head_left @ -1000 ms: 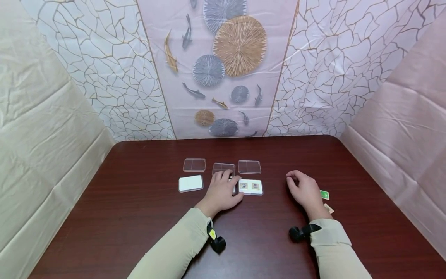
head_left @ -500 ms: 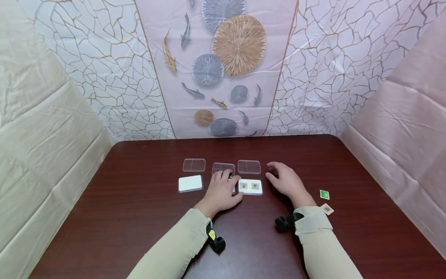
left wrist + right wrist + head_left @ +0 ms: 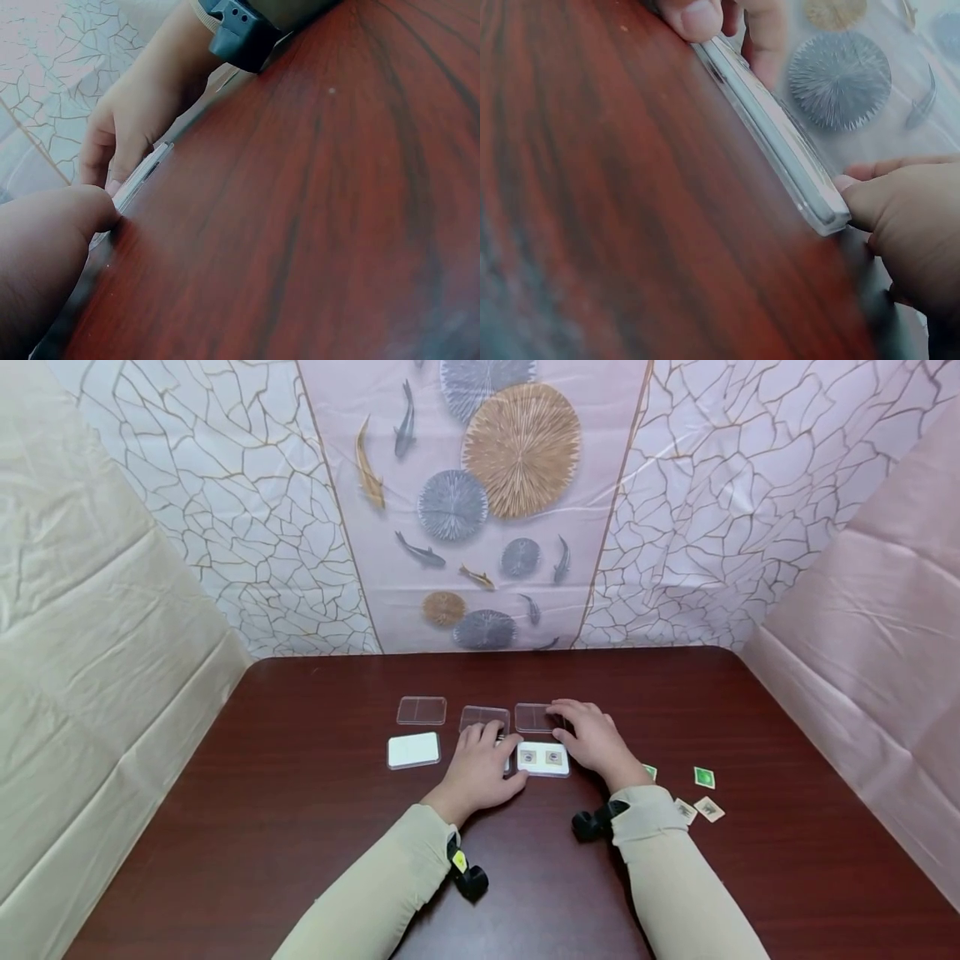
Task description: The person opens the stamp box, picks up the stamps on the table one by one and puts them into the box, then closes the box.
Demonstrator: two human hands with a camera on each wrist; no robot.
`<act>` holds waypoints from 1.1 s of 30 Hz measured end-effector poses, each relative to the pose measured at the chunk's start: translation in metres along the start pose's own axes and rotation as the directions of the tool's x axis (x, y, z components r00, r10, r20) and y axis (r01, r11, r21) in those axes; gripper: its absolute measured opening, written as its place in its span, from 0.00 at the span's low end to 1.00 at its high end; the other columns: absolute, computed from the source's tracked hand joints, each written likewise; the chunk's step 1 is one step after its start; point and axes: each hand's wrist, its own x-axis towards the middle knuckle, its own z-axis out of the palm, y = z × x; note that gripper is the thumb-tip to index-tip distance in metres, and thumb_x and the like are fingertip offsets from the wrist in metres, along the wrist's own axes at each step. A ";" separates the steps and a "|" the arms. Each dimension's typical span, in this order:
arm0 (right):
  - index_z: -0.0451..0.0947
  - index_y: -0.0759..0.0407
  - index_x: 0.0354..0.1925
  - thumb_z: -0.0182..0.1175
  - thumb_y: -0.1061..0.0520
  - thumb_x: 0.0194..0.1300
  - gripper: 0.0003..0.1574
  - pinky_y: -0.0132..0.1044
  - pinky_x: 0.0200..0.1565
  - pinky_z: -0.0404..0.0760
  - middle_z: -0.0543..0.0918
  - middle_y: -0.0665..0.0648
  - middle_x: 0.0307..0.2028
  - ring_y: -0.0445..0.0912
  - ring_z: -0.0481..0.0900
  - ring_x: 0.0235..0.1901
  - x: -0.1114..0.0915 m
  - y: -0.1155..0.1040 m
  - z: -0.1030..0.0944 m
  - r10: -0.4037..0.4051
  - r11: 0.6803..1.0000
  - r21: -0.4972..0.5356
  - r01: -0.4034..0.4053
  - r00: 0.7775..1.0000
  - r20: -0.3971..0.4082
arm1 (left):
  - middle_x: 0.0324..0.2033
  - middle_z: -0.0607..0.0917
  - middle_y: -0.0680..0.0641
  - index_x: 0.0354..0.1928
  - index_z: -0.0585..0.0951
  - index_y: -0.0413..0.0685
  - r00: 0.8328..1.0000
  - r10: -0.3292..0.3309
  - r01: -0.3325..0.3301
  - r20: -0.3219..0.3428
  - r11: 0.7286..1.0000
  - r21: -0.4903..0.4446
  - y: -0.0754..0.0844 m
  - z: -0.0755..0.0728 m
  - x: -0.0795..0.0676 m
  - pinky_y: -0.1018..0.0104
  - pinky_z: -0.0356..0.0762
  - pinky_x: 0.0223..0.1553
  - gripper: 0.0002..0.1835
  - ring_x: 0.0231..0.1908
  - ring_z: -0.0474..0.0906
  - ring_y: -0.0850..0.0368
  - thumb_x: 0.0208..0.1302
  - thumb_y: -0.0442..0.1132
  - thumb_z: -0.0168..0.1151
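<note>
A shallow clear case with a white insert and two small stamps (image 3: 544,758) lies right of centre. My left hand (image 3: 477,770) holds its left end, thumb at the near corner and index finger at the far one. The other left fingers spread over a second case, mostly hidden. Behind the stamp case lies a flat clear lid (image 3: 531,717). My right hand (image 3: 594,745) reaches over this lid's right side, fingers loosely bent, thumb (image 3: 847,191) near the case's right end. Whether the right fingertips touch the lid cannot be told.
Loose stamps lie on the right: a green stamp (image 3: 704,777), a beige stamp (image 3: 708,809), others partly under the right forearm. A white-filled case (image 3: 413,750) sits at left, with a clear lid (image 3: 422,711) behind it. Another clear lid (image 3: 484,719) lies beyond my left fingers.
My right hand has travelled left from beside the loose stamps to the right-hand lid, uncovering several stamps. The left hand keeps its place on the stamp case.
</note>
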 end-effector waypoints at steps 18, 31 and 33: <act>0.75 0.54 0.64 0.59 0.56 0.73 0.23 0.69 0.65 0.55 0.65 0.60 0.74 0.65 0.58 0.72 0.001 0.013 0.005 -0.033 0.995 0.096 0.034 0.999 -0.013 | 0.68 0.69 0.44 0.68 0.75 0.60 0.999 -0.018 0.017 0.032 0.999 0.028 -0.003 0.005 0.004 0.43 0.56 0.70 0.31 0.65 0.64 0.43 0.67 0.63 0.53; 0.77 0.61 0.61 0.58 0.56 0.73 0.21 0.62 0.62 0.67 0.76 0.67 0.60 0.64 0.71 0.62 -0.063 0.033 -0.052 0.085 0.996 0.030 -0.083 0.990 -0.111 | 0.70 0.67 0.45 0.71 0.71 0.59 1.000 0.014 -0.015 -0.023 1.000 -0.026 -0.017 0.003 -0.003 0.43 0.48 0.74 0.37 0.69 0.61 0.45 0.65 0.66 0.56; 0.76 0.63 0.61 0.58 0.55 0.73 0.22 0.64 0.61 0.67 0.76 0.69 0.60 0.66 0.70 0.62 -0.078 0.038 -0.058 0.110 0.994 -0.001 -0.111 0.989 -0.097 | 0.71 0.65 0.44 0.71 0.71 0.58 0.998 0.031 -0.032 -0.051 0.999 -0.036 -0.025 0.002 -0.006 0.43 0.48 0.74 0.37 0.70 0.60 0.44 0.64 0.66 0.57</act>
